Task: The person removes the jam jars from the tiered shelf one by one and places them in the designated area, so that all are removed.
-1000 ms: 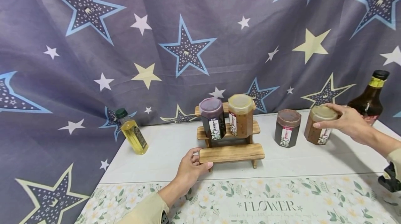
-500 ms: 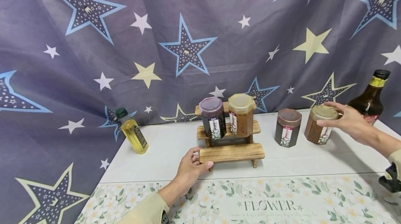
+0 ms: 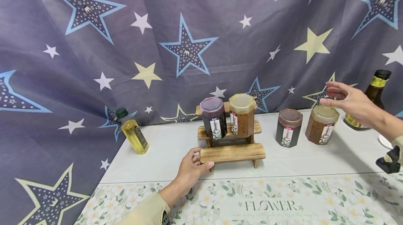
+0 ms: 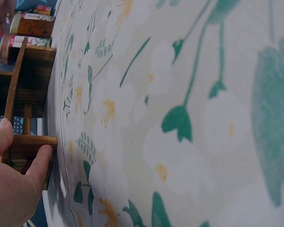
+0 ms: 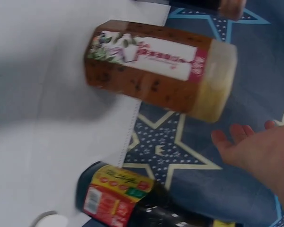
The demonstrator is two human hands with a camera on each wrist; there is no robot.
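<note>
My left hand (image 3: pixel 189 170) grips the left end of the bottom step of a small three-tier wooden stand (image 3: pixel 234 153); the left wrist view shows thumb and finger on the wood (image 4: pixel 35 140). On the stand, side by side, are a jar with dark contents and a purplish lid (image 3: pixel 214 120) and an orange-brown jar (image 3: pixel 242 118). My right hand (image 3: pixel 354 102), fingers loosely bent and holding nothing, hovers above and right of a brown jar with a yellowish lid (image 3: pixel 319 128). This labelled jar (image 5: pixel 146 71) stands upright, apart from the fingers.
A dark jar (image 3: pixel 288 130) stands left of the brown one. Behind my right hand is a dark sauce bottle (image 3: pixel 374 93), with a white round object (image 3: pixel 384 142) near it. A yellow oil bottle (image 3: pixel 136 135) stands at far left. A star-patterned cloth (image 3: pixel 189 8) hangs behind.
My right hand has let go of the brown jar and lifted up off its lid. The jar stays in place. The left hand and the stand have not moved.
</note>
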